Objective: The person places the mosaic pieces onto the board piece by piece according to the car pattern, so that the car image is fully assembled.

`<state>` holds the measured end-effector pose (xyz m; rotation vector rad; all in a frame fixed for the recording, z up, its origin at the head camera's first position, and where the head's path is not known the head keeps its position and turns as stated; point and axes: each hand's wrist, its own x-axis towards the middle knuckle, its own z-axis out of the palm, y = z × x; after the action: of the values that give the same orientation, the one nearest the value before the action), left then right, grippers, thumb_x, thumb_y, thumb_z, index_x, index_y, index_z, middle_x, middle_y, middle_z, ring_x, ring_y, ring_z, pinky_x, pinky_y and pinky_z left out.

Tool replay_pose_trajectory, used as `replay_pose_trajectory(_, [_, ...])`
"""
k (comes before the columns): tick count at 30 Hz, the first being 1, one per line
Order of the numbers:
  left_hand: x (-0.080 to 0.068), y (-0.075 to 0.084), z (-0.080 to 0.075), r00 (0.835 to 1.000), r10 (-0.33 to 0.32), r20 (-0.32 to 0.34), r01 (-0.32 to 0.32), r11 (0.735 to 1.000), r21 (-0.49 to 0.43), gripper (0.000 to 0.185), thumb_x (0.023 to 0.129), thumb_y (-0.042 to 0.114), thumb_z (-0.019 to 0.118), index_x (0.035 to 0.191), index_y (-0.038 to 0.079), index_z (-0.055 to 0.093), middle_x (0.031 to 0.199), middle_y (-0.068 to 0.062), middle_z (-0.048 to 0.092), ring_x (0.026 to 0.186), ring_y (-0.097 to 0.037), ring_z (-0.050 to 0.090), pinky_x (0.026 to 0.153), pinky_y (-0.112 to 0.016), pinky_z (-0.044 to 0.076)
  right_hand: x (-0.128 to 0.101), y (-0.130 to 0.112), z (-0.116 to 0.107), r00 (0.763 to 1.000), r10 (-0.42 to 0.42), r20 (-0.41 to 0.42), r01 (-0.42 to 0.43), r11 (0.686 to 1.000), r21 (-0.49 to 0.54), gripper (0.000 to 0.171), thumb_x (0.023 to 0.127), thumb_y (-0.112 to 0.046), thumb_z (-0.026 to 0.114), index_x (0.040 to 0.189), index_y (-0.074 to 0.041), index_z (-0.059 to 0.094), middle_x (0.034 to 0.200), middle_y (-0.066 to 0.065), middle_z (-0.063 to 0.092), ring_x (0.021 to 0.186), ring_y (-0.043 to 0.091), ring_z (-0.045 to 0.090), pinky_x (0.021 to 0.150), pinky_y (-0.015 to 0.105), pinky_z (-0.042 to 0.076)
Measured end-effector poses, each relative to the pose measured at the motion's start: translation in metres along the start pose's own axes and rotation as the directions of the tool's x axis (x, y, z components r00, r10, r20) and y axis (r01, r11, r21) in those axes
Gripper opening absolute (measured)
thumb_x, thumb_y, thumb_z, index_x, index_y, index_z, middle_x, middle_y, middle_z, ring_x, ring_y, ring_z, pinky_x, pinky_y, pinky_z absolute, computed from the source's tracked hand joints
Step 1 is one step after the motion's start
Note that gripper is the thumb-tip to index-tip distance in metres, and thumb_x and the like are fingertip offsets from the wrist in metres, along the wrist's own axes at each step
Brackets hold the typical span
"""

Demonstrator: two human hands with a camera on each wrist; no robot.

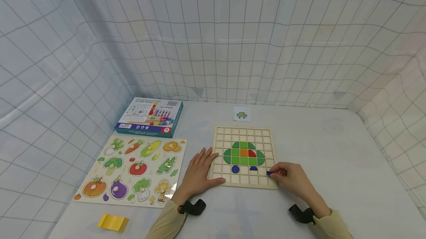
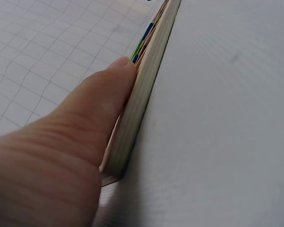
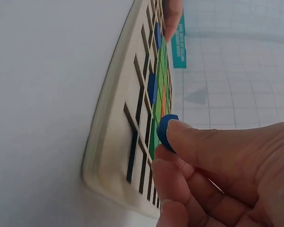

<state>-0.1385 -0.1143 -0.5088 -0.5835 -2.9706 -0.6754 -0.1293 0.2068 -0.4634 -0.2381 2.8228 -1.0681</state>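
A wooden grid board [image 1: 244, 184] lies on the table with green, orange and red tiles set together in a car-like shape. Below that shape sit a round blue form [image 1: 235, 169] and a blue half-circle tile [image 1: 253, 168]. Over the board's near right part, my right hand [image 1: 293, 180] pinches a small blue tile [image 3: 166, 132] with a curved edge between thumb and finger. My left hand [image 1: 198, 174] rests along the board's left side, fingers spread, its thumb [image 2: 102, 94] lying on the near edge.
Behind the board lies a small pattern card [image 1: 242, 114] with a similar picture. To the left are a vegetable knob puzzle [image 1: 149, 172], a toy box [image 1: 149, 117] and a yellow wavy piece [image 1: 113, 222]. Grid-patterned fabric walls surround the table.
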Motion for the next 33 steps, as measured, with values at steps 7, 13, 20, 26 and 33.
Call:
replay_pose_trajectory(7, [-0.001, 0.001, 0.0, 1.0, 0.0, 0.004, 0.0, 1.0, 0.002, 0.087, 0.074, 0.068, 0.058, 0.143, 0.021, 0.034, 0.153, -0.003, 0.023, 0.143, -0.023, 0.01, 0.114, -0.044, 0.012, 0.009, -0.014, 0.016, 0.996, -0.077, 0.034, 0.077, 0.997, -0.003, 0.008, 0.076, -0.015, 0.076, 0.079, -0.018, 0.07, 0.064, -0.011, 0.056, 0.058, 0.007, 0.046, 0.051, 0.02, 0.038])
replay_pose_trajectory(13, [0.0, 0.001, -0.001, 1.0, 0.001, 0.001, -0.001, 1.0, -0.001, 0.087, 0.074, 0.067, 0.059, 0.143, 0.02, 0.034, 0.153, -0.003, 0.023, 0.142, -0.024, 0.011, 0.114, -0.044, 0.012, 0.015, -0.023, 0.021, 0.995, -0.092, 0.045, 0.095, 0.993, -0.066, 0.007, 0.076, -0.019, 0.076, 0.077, -0.02, 0.069, 0.062, -0.011, 0.052, 0.056, 0.008, 0.043, 0.049, 0.021, 0.035])
replay_pose_trajectory(20, [0.001, 0.0, -0.001, 1.0, -0.002, 0.0, 0.002, 1.0, 0.005, 0.087, 0.073, 0.068, 0.058, 0.143, 0.021, 0.035, 0.153, -0.002, 0.023, 0.143, -0.023, 0.011, 0.114, -0.044, 0.012, 0.02, -0.027, 0.023, 0.99, -0.132, 0.043, 0.134, 0.99, -0.054, 0.006, 0.077, -0.018, 0.075, 0.075, -0.02, 0.069, 0.063, -0.013, 0.055, 0.055, 0.006, 0.045, 0.048, 0.02, 0.037])
replay_pose_trajectory(26, [0.001, 0.0, 0.0, 1.0, -0.006, 0.004, 0.006, 1.0, 0.009, 0.087, 0.073, 0.069, 0.058, 0.143, 0.022, 0.034, 0.153, -0.001, 0.022, 0.143, -0.022, 0.009, 0.114, -0.043, 0.012, 0.022, -0.031, 0.023, 0.995, -0.096, 0.03, 0.098, 0.993, -0.072, 0.007, 0.076, -0.019, 0.075, 0.072, -0.022, 0.07, 0.063, -0.013, 0.056, 0.054, 0.005, 0.046, 0.048, 0.02, 0.036])
replay_pose_trajectory(33, [0.0, 0.0, 0.0, 1.0, -0.007, 0.011, 0.006, 1.0, 0.012, 0.087, 0.073, 0.069, 0.058, 0.143, 0.021, 0.034, 0.153, -0.001, 0.022, 0.143, -0.022, 0.01, 0.114, -0.043, 0.012, 0.023, -0.033, 0.024, 0.998, -0.054, 0.039, 0.057, 0.996, -0.066, 0.01, 0.076, -0.02, 0.076, 0.069, -0.022, 0.069, 0.066, -0.012, 0.057, 0.057, 0.006, 0.048, 0.051, 0.022, 0.038])
